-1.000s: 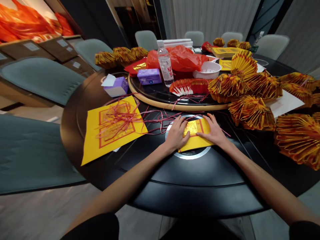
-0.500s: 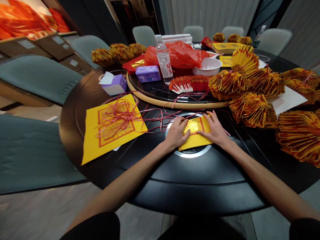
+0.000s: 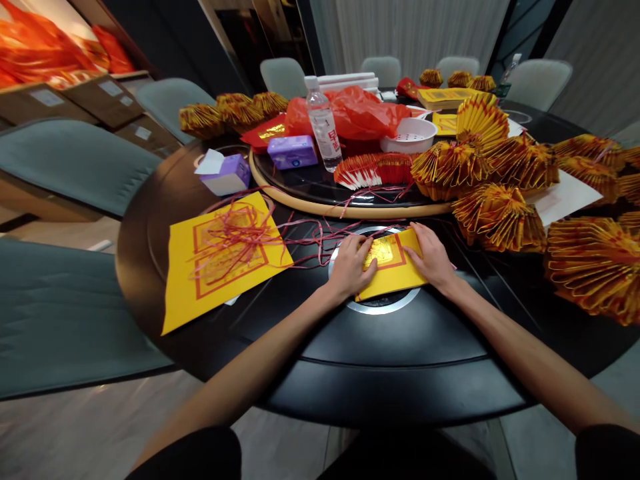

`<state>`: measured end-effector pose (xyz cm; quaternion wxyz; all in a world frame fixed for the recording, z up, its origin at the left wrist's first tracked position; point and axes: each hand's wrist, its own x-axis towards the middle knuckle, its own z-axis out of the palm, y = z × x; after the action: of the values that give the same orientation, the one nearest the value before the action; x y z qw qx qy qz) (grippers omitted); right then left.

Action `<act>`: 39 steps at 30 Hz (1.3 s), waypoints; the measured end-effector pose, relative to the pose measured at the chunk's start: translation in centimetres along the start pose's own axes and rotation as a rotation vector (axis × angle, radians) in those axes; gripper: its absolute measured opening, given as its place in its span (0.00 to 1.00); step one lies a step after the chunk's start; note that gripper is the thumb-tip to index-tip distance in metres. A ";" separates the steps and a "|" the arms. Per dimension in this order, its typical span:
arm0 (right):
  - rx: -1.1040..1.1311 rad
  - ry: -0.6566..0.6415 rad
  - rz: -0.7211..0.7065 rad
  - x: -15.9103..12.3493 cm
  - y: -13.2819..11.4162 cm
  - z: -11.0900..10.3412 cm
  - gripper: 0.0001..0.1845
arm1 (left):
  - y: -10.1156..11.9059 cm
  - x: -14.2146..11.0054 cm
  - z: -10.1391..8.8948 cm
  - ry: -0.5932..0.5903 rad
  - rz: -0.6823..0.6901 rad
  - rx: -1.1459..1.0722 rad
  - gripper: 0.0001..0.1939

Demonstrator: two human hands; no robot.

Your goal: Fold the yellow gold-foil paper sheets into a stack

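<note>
A stack of yellow joss paper (image 3: 393, 273) with a red-framed gold print lies on the black table in front of me. My left hand (image 3: 351, 265) grips its left end, thumb on top and fingers curled at the far side. At the right end my right hand (image 3: 431, 259) holds the stack, with its thumb on the top sheet and fingers along the edge. Thin pink ties (image 3: 320, 233) trail behind the stack. They run to a tangled bunch on a large yellow sheet (image 3: 225, 293) at the left.
Folded gold paper fans (image 3: 500, 217) crowd the right side. On the turntable (image 3: 300, 200) are a water bottle (image 3: 324, 127), a purple tissue pack (image 3: 293, 152), a red plastic bag (image 3: 360, 113), a white basket (image 3: 409, 135) and red folded papers (image 3: 375, 170). A purple box (image 3: 227, 175) stands left.
My right hand has shifted slightly along the stack's right end, its thumb drawing back toward the edge. My left hand stays in place. The view has tilted a little.
</note>
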<state>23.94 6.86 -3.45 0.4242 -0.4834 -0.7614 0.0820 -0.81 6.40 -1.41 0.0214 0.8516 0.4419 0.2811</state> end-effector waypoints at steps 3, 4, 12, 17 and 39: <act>-0.010 -0.013 -0.002 0.1 -0.1 -0.2 0.31 | -0.1 0.0 0.0 0.002 -0.005 0.004 0.23; -0.021 -0.017 -0.008 0.1 -0.2 -0.3 0.31 | -0.1 0.0 0.1 0.001 -0.005 0.010 0.23; -0.102 -0.074 -0.044 -1.0 -2.6 -1.5 0.31 | 0.0 0.0 -0.1 -0.010 0.010 0.012 0.24; -0.129 -0.096 -0.031 -1.5 -3.6 -1.4 0.31 | 0.1 0.0 -0.1 -0.012 -0.003 -0.005 0.23; 0.078 0.107 0.243 -0.8 -1.8 -1.5 0.15 | 0.8 -0.6 -1.1 0.124 0.039 -0.079 0.28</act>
<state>23.95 4.80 -1.99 0.4693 -0.5589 -0.6698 0.1365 -1.01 5.19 -0.58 0.0221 0.8395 0.4142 0.3510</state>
